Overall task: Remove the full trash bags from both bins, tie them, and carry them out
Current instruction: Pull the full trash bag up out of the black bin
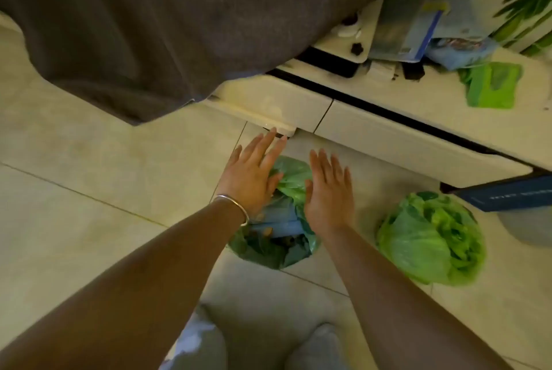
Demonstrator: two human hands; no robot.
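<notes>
Hands, left point(249, 178) and right point(327, 193), fingers spread, over open green bag point(291, 181) holding scraps; second bag point(430, 238) beside.

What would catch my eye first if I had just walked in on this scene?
Two open hands, the left hand with a silver bangle and the right hand, spread over an open green trash bag on the tiled floor. To its right sits a second, brighter green bag, below a cluttered white cabinet.
</notes>
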